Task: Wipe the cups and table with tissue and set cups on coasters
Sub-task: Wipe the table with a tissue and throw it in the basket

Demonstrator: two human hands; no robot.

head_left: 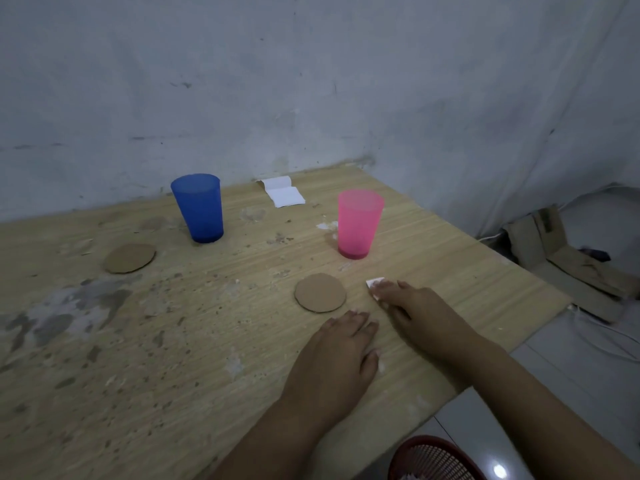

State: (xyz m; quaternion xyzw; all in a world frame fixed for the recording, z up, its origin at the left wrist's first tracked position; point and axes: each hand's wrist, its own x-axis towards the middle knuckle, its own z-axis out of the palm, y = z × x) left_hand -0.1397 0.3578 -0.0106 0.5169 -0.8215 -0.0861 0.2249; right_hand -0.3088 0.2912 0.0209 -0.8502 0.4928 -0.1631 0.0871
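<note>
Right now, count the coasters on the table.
2. The left coaster lies front-left of the blue cup; the right coaster lies in front of the pink cup, near the left hand. None seems hidden.

Our left hand lies palm down, fingers straight and together, pointing to about 1 o'clock. Our right hand sits just off it at 1 o'clock, fingers stretched toward 10 o'clock, tips pressing a scrap of tissue. Forearms bare, right one coming in from 4 o'clock.
</note>
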